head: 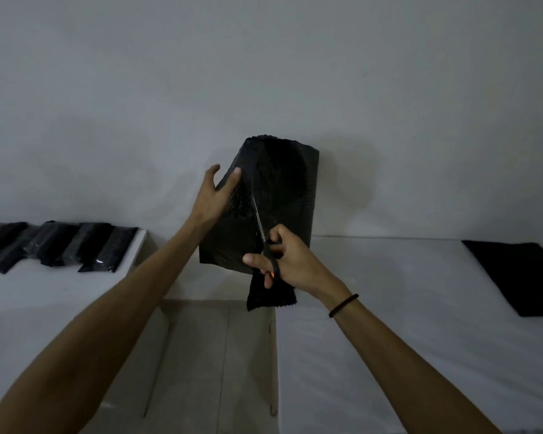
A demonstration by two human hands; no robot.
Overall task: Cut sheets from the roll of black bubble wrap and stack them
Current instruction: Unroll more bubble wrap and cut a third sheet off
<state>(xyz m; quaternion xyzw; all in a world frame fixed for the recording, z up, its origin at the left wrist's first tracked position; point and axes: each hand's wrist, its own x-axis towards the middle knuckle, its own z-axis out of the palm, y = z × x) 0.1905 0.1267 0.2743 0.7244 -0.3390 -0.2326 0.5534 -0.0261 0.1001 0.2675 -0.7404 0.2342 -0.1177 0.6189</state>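
Note:
A piece of black bubble wrap is held up in the air in front of the wall, its lower end hanging below my hands. My left hand holds its left edge, thumb on the front and fingers apart. My right hand grips a pair of scissors by dark handles with an orange spot, the blades pointing up into the wrap. A stack of black sheets lies on the white table at the right.
Several black packets lie in a slanted row on the white table at the left. A second white table stands at the right. Between the tables is a gap showing tiled floor. A plain wall is behind.

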